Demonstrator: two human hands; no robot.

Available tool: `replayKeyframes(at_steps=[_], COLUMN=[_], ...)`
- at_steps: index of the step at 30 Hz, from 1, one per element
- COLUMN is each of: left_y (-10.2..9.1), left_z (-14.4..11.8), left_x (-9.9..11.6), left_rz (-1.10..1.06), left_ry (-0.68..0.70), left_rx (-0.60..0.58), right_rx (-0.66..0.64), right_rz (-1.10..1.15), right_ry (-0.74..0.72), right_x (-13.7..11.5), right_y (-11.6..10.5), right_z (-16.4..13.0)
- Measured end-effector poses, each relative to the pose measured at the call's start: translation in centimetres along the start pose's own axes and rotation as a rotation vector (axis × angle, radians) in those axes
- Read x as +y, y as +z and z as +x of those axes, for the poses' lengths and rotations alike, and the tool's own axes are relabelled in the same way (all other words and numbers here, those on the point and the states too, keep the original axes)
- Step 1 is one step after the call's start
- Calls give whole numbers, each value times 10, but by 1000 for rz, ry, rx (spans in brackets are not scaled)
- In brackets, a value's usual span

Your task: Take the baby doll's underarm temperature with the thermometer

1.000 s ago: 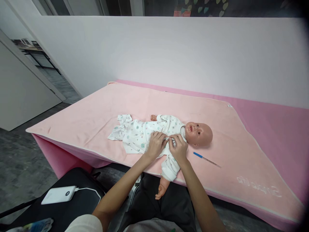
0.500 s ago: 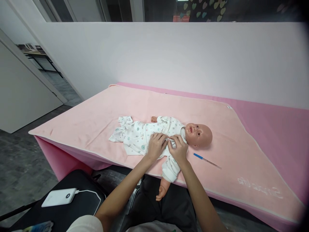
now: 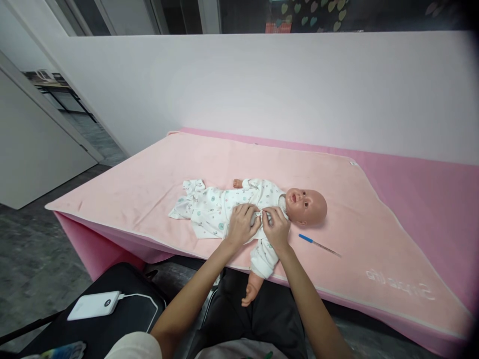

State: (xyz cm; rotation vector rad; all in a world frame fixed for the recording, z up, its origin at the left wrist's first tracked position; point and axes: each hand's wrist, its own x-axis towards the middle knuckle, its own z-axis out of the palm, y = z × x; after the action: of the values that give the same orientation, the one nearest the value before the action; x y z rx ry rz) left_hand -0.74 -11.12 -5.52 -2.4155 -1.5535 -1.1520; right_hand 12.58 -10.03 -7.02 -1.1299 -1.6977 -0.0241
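Down by our lap, dark trousers lie under the table edge, and to our left a black chair carries a white power bank with a white cable plugged into its end. The doll's near arm sticks out past the table edge, its sleeve bunched above the bare hand. Just beyond, our left hand and right hand rest side by side, fingers curled, their tips pinching a small white bit of the patterned garment between them; whether it is a tie or an edge, we cannot tell. The doll lies on its back in that garment, head to our right, the lower part laid out to our left. Near its head, a thin blue-ended stick lies slantwise on the pale pink blanket. Past that we see a deeper pink cover, then the white wall, and above it a window with heart shapes.
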Motion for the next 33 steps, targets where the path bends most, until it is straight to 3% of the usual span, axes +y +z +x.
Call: replayKeyframes(at_steps=[18, 33], left_y=[18, 18], left_z=[-6, -4], left_x=[3, 5], left_rz=[288, 400], left_ry=[70, 89], left_rx=[15, -31], right_rx=[-5, -19], right_rz=[-41, -42], right_ry=[-27, -24], right_x=[3, 2], right_y=[2, 2], right_z=[-1, -1])
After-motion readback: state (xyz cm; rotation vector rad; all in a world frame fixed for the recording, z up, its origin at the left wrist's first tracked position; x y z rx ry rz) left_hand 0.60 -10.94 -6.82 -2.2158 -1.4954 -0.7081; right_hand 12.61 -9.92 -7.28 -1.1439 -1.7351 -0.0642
